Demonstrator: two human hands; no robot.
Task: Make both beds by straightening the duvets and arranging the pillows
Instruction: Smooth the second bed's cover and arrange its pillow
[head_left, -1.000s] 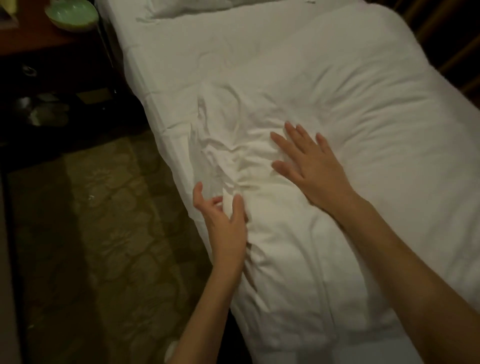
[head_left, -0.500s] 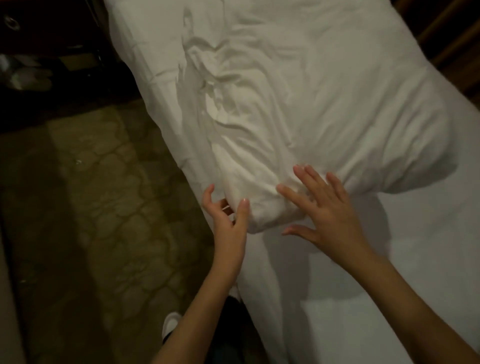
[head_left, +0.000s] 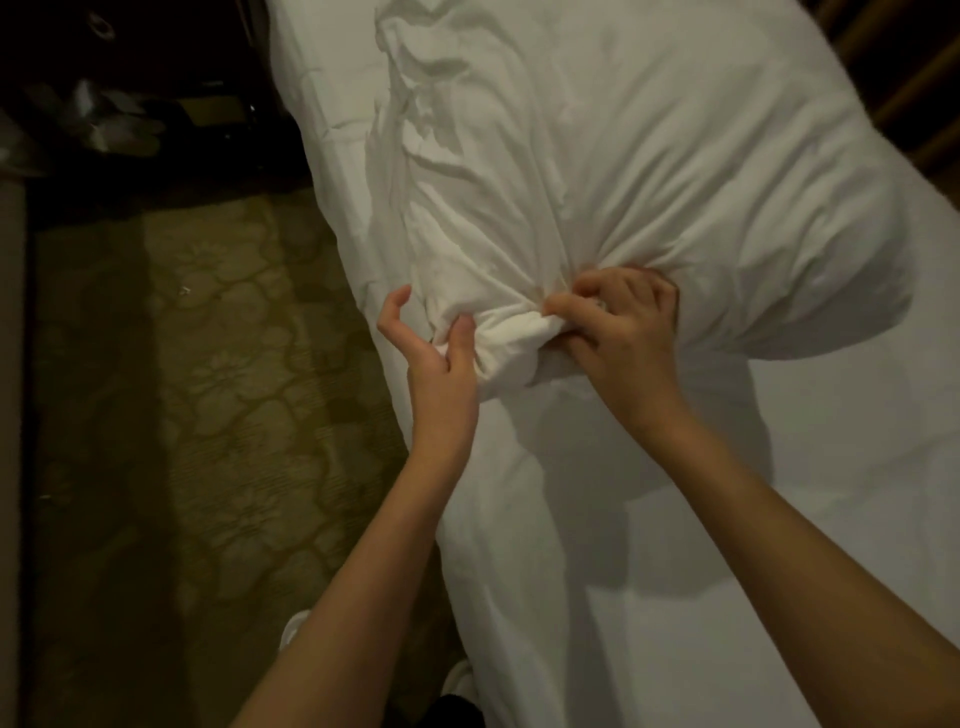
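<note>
At the far left lay the patterned carpet (head_left: 218, 364) beside the bed (head_left: 779, 571). The left hand (head_left: 436, 358) held the bunched corner of the white duvet (head_left: 649, 182), with the thumb pressing on the roll of cloth and the fingers curled under it. Just to the right, the right hand (head_left: 623, 327) gripped the same corner with bent fingers. The duvet lay crumpled on the upper part of the mattress, and the bare sheet showed below it. The straightening seemed to be only at the beginning; no pillow was visible, and the second bed was out of view.
</note>
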